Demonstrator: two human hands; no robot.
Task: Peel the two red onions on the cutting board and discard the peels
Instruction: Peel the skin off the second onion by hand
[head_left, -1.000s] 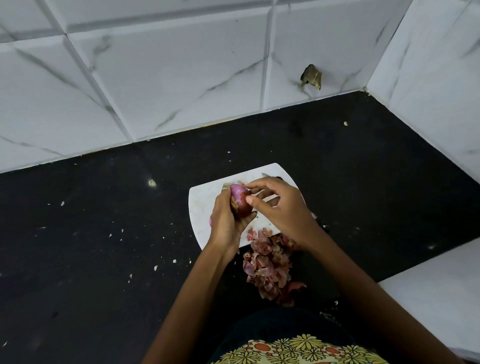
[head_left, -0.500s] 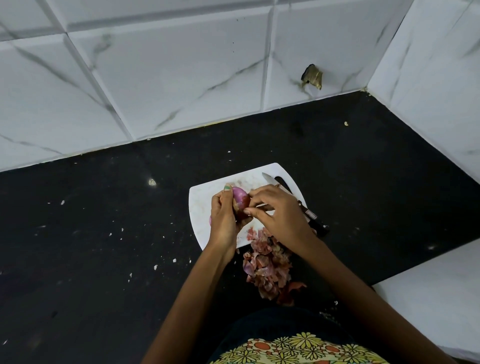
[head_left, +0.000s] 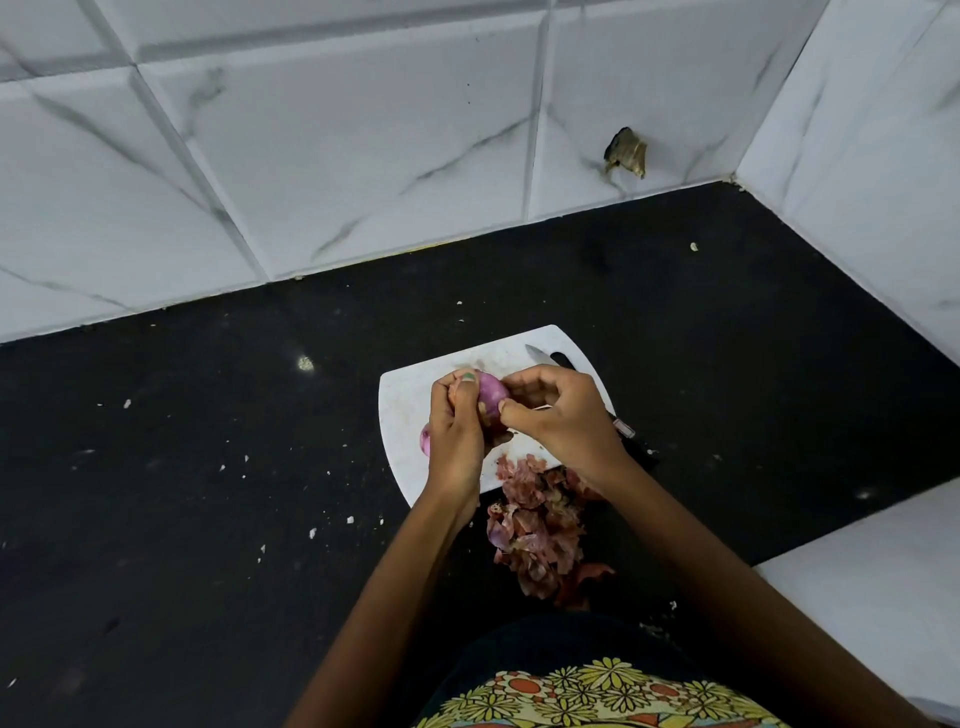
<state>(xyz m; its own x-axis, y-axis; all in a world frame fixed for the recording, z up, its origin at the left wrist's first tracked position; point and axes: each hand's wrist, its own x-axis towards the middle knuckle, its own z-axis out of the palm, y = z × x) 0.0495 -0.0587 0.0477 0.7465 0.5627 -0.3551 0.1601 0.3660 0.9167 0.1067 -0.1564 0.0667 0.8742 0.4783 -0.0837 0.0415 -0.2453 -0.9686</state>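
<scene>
A purple-red onion (head_left: 491, 394) is held above the white cutting board (head_left: 410, 400). My left hand (head_left: 457, 441) grips it from the left, thumb on top. My right hand (head_left: 561, 421) pinches at the onion's right side with thumb and forefinger. A second onion (head_left: 425, 440) peeks out on the board behind my left hand, mostly hidden. A heap of reddish peels (head_left: 537, 525) lies on the black counter just in front of the board.
A knife (head_left: 540, 356) lies along the board's right side, its dark handle (head_left: 636, 441) running under my right wrist. White crumbs are scattered over the black counter (head_left: 208, 467). Tiled walls stand behind and to the right. A white ledge (head_left: 872, 582) sits at the lower right.
My left hand has turned the onion a little and its thumb now lies on top. My right hand has shifted slightly toward me, uncovering the knife blade.
</scene>
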